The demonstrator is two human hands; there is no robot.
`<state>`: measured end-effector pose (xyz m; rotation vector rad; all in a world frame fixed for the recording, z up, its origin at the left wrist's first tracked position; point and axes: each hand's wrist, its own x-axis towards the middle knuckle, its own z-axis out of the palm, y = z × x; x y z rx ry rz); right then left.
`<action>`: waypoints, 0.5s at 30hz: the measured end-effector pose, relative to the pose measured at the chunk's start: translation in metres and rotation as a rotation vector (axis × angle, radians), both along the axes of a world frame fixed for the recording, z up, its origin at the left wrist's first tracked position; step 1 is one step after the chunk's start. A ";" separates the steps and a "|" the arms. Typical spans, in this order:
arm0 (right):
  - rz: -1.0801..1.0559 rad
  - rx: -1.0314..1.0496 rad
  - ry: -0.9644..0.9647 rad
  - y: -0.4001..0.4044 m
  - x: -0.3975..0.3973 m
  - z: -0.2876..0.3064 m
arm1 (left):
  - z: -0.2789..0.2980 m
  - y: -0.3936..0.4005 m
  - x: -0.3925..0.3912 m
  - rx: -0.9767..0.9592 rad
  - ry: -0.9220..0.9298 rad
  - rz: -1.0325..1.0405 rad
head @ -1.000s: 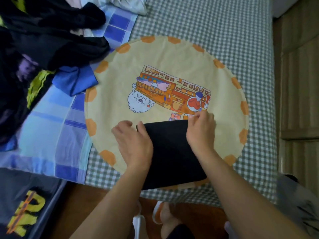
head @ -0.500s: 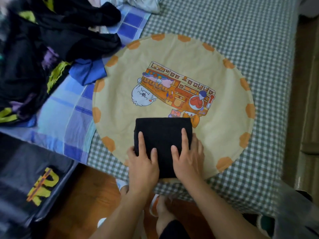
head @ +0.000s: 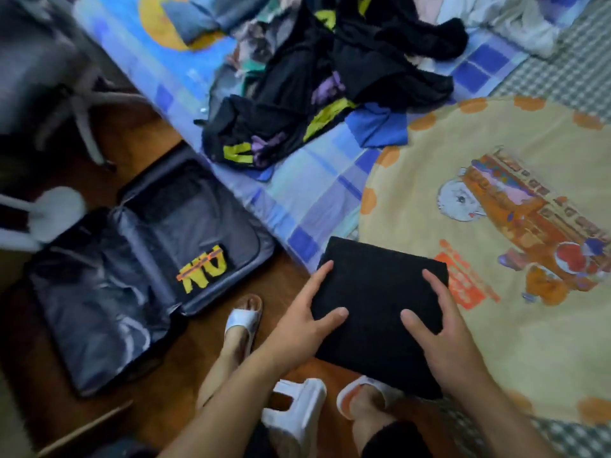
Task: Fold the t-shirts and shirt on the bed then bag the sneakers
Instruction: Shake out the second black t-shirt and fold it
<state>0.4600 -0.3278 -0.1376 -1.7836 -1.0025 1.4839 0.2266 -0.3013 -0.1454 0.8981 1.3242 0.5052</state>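
A folded black t-shirt [head: 377, 302] hangs over the bed's near edge, partly above the floor. My left hand [head: 297, 325] grips its left side and my right hand [head: 446, 335] grips its right side, each with thumb and forefinger on top. An open dark suitcase [head: 99, 292] lies on the floor to the left, holding a folded black shirt with yellow print [head: 203, 267]. A heap of unfolded black clothes [head: 330, 87] lies further back on the bed, with a blue garment [head: 380, 127] beside it.
A round yellow cloth with a cartoon print [head: 496, 358] covers the bed on the right. My feet in white slides [head: 243, 320] stand on the wooden floor, with a white shoe [head: 294, 411] between them. Chair legs [head: 82, 120] stand at far left.
Both hands went from pressing flat on the folded t-shirt to gripping it and carrying it left off the yellow cloth. The view swung left, bringing the suitcase in.
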 end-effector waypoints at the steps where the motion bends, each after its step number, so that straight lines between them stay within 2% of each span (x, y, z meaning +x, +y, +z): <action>1: 0.095 0.013 -0.007 0.015 -0.028 -0.001 | 0.003 -0.005 -0.031 -0.007 0.019 0.083; 5: 0.446 -0.026 0.031 0.072 -0.157 -0.026 | -0.005 -0.017 -0.159 -0.174 0.081 0.420; 7: 0.573 -0.096 0.025 0.087 -0.220 -0.055 | -0.025 -0.023 -0.217 -0.260 0.113 0.504; 10: 0.711 -0.221 -0.008 0.097 -0.311 -0.125 | -0.083 -0.028 -0.300 -0.361 0.138 0.494; 13: 0.800 -0.386 -0.060 0.103 -0.400 -0.213 | -0.173 -0.027 -0.379 -0.453 0.184 0.446; 15: 0.822 -0.419 -0.098 0.115 -0.453 -0.268 | -0.229 -0.016 -0.424 -0.470 0.222 0.423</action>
